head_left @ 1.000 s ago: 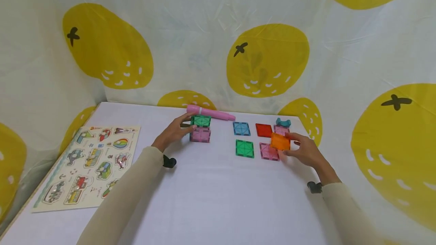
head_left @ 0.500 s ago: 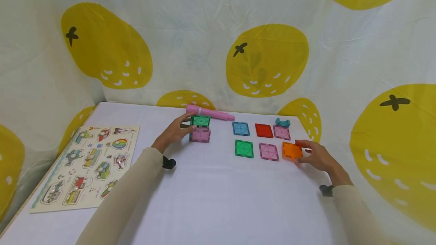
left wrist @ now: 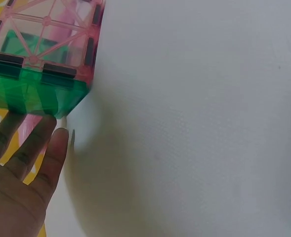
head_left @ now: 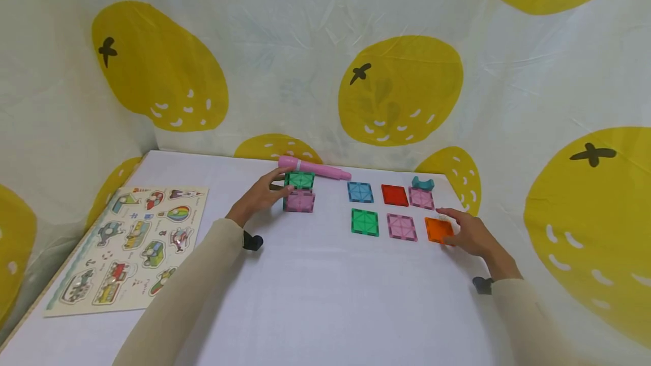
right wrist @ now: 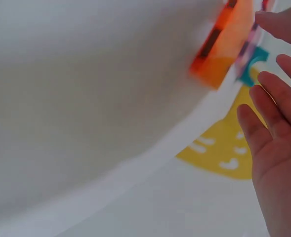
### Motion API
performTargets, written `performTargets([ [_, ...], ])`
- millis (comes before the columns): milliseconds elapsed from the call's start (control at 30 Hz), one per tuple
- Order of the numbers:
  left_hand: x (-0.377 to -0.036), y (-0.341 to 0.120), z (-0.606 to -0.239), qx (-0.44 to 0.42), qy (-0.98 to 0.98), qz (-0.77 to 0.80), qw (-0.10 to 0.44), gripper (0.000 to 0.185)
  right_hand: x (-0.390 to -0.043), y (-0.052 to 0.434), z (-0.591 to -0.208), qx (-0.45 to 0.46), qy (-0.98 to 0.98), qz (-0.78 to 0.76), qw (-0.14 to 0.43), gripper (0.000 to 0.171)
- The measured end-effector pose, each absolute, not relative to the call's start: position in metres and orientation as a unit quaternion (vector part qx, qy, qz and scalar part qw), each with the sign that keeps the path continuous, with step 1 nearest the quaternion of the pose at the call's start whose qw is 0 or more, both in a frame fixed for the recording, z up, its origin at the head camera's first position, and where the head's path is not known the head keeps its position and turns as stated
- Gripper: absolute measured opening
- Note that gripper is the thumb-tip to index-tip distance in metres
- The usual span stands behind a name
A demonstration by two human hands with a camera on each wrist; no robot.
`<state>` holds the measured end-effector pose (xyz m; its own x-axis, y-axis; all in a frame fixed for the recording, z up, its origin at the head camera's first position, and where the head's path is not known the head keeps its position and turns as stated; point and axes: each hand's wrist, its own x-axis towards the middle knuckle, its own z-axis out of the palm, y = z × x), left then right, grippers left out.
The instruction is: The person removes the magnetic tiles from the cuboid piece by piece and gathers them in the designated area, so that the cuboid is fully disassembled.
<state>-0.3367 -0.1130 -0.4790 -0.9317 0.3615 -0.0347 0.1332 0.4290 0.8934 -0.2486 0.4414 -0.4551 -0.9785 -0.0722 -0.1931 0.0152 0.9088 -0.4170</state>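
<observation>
My left hand [head_left: 258, 195] holds the left side of a small box of magnetic tiles, thumb at the front and fingers farther back. Its top tile is green [head_left: 300, 180] and its front tile pink [head_left: 299, 203]; in the left wrist view, fingertips meet the green side [left wrist: 34, 94]. An orange magnetic tile [head_left: 437, 230] lies at the right end of the front row. Around its right edge my right hand [head_left: 474, 236] is spread, thumb overlapping the near corner. Beside it lie a pink tile [head_left: 402, 227] and a green tile [head_left: 365, 222].
Behind these lie blue [head_left: 360, 192], red [head_left: 395, 195] and pink [head_left: 421, 197] tiles, plus a teal curved piece [head_left: 423, 183]. A pink pen-shaped stick [head_left: 317, 169] lies along the back edge. On the left is a picture puzzle board [head_left: 122, 253]. Patterned cloth [head_left: 285, 72] hangs behind the table.
My right hand has carried the orange tile right and toward me, from over the pink tiles to the row's end, and loosened its grip. My left hand has stayed at the box.
</observation>
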Motion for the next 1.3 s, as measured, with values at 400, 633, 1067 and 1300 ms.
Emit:
performTargets([
  [400, -0.340, -0.116, -0.478, 0.155, 0.819, 0.543, 0.101, 0.056, -0.267, 0.341, -0.439, -0.106, 0.950, -0.290, 0.040, 0.065],
  [633, -0.341, -0.113, -0.483, 0.146, 0.794, 0.581, 0.100, 0.054, -0.280, 0.273, -0.443, -0.188, 0.917, -0.350, 0.034, 0.056],
  [1067, -0.341, -0.101, -0.488, 0.115, 0.779, 0.607, 0.109, 0.053, -0.303, 0.172, -0.457, -0.234, 0.898, -0.372, 0.018, 0.046],
  [1300, -0.338, -0.101, -0.487, 0.117, 0.778, 0.609, 0.103, 0.052, -0.312, 0.142, -0.463, -0.223, 0.899, -0.377, -0.011, 0.032],
])
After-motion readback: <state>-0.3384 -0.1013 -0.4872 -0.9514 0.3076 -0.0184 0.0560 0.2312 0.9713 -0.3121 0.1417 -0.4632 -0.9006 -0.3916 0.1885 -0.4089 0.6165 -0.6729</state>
